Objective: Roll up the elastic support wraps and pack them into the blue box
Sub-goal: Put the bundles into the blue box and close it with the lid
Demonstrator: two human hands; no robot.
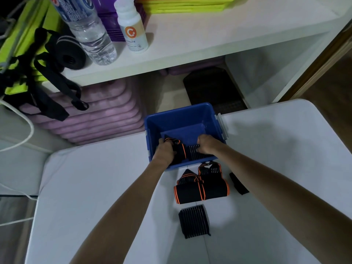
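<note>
Hands: both of ours are down inside the blue box (182, 113) at the centre of the frame. Our left hand (164, 152) grips an orange-trimmed rolled wrap (180, 151), pressing it toward the box's left wall, probably so it stays wound. Our right hand (206, 146) rests on a black ribbed wrap (194, 154) beside it; we can't tell if the fingers are curled round it or just pushing it flat.

Box spot: it sits at the far edge of the white desk (276, 159), close enough to reach with both arms.

Still waiting: two orange-edged wraps (202, 187) lie touching each other just below the box, a ribbed black wrap (194, 221) lower down, and a small black piece (239, 183) to the right, partly under our arm. They look lined up for packing next.

Writing: the white bottle (132, 27) on the shelf (209, 40), upper left, shows an orange "C" logo; the smaller text is too blurry. The water bottle (87, 29) label isn't readable either.
</note>
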